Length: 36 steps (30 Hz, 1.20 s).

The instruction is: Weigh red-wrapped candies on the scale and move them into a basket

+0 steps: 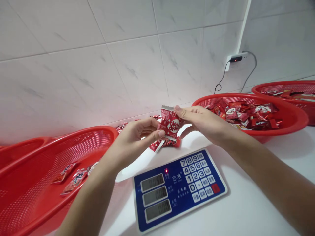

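My left hand (134, 141) and my right hand (199, 123) both pinch a red wrapped sweet packet (170, 124) with a white double-happiness emblem and a crimped silver-white edge. A few more red packets (159, 144) lie on the white scale platform (194, 139) just below my hands, partly hidden by them. Directly under my forearms sits an electronic price scale (179, 190) with a blue keypad panel and several lit displays. The left basket's packets are near my left wrist.
A red mesh basket (248, 113) heaped with packets stands at the right, and another (283, 87) sits behind it. At the left is a red mesh basket (49, 170) holding a few packets. A plug-in device with cables (236, 59) hangs on the tiled wall.
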{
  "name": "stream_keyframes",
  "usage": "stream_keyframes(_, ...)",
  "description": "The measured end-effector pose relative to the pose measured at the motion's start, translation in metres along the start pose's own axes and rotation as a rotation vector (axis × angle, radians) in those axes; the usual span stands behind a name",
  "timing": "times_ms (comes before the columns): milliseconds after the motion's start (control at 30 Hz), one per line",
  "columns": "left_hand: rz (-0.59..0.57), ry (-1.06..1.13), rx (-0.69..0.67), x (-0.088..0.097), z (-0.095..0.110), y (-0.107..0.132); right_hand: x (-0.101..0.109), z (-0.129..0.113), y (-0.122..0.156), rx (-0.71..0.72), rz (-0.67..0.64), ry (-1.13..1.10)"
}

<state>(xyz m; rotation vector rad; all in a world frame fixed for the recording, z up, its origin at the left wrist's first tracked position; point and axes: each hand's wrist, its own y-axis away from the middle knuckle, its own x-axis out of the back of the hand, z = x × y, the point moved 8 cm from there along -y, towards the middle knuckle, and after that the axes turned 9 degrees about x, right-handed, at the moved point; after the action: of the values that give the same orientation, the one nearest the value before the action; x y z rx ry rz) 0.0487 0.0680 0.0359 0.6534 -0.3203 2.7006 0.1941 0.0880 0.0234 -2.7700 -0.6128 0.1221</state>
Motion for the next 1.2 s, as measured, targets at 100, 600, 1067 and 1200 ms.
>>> stream_keyframes(100, 0.057, -0.052, -0.048, 0.004, 0.007, 0.002, -0.001, 0.001, 0.0, -0.015, -0.009, -0.044)
stream_keyframes(600, 0.688, -0.92, -0.792, 0.004, 0.049, 0.039, -0.001, -0.004, 0.002, 0.01, -0.08, -0.055)
stream_keyframes(1067, 0.097, 0.086, 0.01, 0.015, -0.007, -0.001, 0.001, -0.003, 0.003, 0.0, -0.124, 0.133)
stream_keyframes(1200, 0.125, 0.059, -0.013, 0.017, -0.006, -0.001, 0.004, -0.001, 0.002, -0.009, -0.078, 0.146)
